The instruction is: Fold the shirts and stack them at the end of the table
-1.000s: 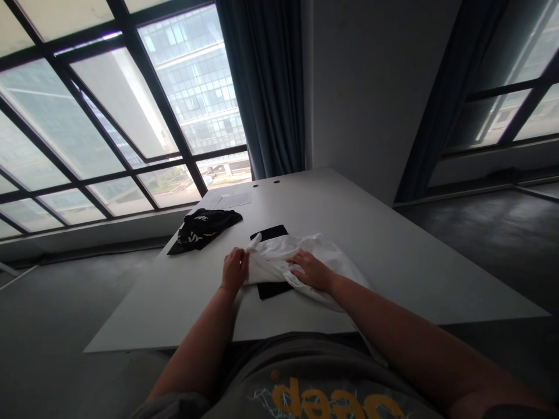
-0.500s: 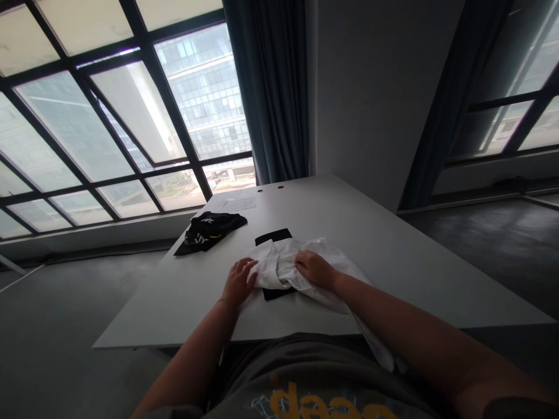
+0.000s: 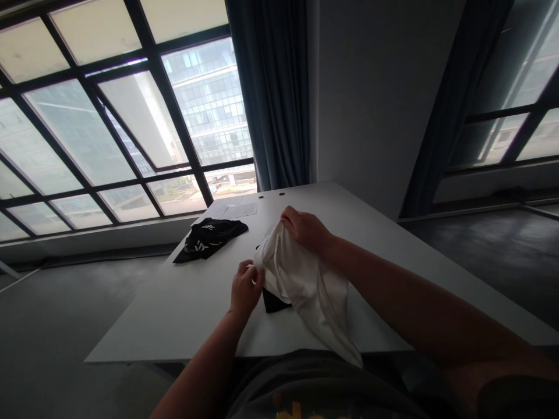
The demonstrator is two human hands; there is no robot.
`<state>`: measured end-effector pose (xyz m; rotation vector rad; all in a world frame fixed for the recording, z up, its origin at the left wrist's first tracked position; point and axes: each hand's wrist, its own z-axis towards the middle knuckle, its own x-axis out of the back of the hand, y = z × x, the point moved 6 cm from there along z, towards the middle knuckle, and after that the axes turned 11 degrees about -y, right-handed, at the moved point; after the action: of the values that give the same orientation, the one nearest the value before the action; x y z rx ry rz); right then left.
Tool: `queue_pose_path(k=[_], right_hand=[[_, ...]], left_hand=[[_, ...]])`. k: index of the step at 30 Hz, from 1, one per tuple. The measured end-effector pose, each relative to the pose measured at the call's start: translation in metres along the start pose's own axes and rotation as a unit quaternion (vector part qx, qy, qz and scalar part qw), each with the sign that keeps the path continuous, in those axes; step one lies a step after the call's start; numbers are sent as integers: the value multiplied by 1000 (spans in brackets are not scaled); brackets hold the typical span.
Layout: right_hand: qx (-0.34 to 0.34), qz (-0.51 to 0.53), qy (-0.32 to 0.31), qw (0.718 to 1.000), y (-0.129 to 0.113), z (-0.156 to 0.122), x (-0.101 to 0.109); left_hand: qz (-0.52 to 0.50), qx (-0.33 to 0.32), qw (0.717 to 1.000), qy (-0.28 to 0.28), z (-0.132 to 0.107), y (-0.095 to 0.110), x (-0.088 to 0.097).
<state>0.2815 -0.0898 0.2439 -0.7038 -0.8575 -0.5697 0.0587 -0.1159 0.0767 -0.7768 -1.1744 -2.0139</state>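
A white garment (image 3: 305, 285) hangs between both hands above the white table (image 3: 183, 308). My right hand (image 3: 305, 230) grips its upper edge, raised off the table. Lower and to the left, my left hand (image 3: 245, 288) pinches another edge of the same cloth. The garment's loose end droops over the table's near edge toward my lap. Under it lies a flat black piece (image 3: 274, 301), mostly hidden by the cloth.
A crumpled black garment (image 3: 209, 237) with light lettering lies at the table's far left. Sheets of paper (image 3: 236, 208) sit near the far edge. Large windows, a dark curtain and a grey wall stand behind the table.
The white garment lay on the table under both hands. Now my right hand has lifted its edge up and away, and my left hand pinches the other side.
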Motion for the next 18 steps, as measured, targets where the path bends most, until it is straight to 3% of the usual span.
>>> queue_pose_path(k=[3, 6, 11, 14, 16, 18], right_hand=[[9, 66, 37, 997, -13, 5, 25], [17, 131, 56, 990, -27, 9, 43], [94, 216, 57, 970, -51, 12, 70], [116, 239, 119, 957, -47, 8, 99], [107, 243, 158, 951, -36, 8, 116], [97, 260, 195, 941, -23, 11, 129]], left_hand=[[-101, 54, 992, -61, 15, -4, 3], [-213, 10, 973, -89, 28, 15, 13], [-161, -38, 982, -87, 53, 48, 32], [-174, 5, 984, -50, 69, 31, 39], [-176, 54, 983, -14, 74, 6, 43], [-155, 98, 983, -13, 74, -18, 43]])
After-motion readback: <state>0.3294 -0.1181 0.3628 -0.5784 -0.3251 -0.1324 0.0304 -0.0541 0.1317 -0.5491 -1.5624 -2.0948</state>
